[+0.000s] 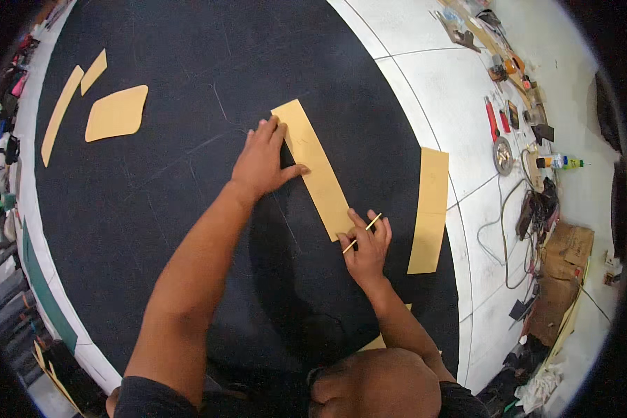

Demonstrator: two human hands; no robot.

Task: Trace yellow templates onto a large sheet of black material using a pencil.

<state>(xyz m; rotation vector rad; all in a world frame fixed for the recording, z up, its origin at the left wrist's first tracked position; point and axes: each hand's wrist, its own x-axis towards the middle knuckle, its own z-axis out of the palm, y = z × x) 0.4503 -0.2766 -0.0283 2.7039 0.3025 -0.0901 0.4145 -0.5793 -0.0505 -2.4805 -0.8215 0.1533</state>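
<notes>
A long tan card template [317,167] lies slanted on a wide sheet of black fabric [174,63]. My left hand [261,160] rests over its upper left edge, thumb spread onto the card and fingers stretched out by the top corner. At its lower end, my right hand [366,245] touches the card with its fingertips. A thin yellow pencil-like stick [373,221] runs between the right hand's fingers. Pale drawn lines [219,103] mark the fabric. To the right lies another straight tan template [430,209].
At the far left sit a curved tan strip [61,118], a small slanted piece [95,72] and a rounded panel [117,115]. The white tabletop [425,80] borders the fabric. Along the right are a red-handled tool [492,118], a round metal dish [503,155], cables and crumpled brown cardboard [561,272].
</notes>
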